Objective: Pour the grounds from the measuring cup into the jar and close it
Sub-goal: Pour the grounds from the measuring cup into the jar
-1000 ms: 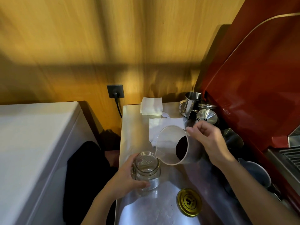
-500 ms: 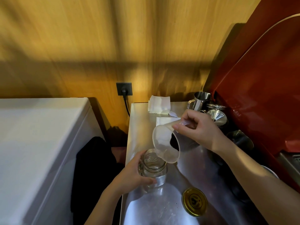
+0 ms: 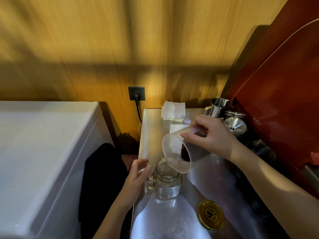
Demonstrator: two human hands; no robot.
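Observation:
A clear glass jar with a side handle stands open on the steel counter. My right hand grips a translucent plastic measuring cup, tipped steeply with its rim just over the jar's mouth. Dark coffee grounds lie on the cup's lower wall, near the rim. My left hand is beside the jar's handle, fingers spread and lifted off the glass. The gold lid lies flat on the counter to the right of the jar.
White paper filters lie at the back of the counter. A steel pitcher and a steel funnel stand at the back right beside a red machine. A white appliance and a dark cloth are to the left.
My right hand has tipped the cup further and the grounds have slid toward its rim. My left hand has let go of the jar and opened beside it.

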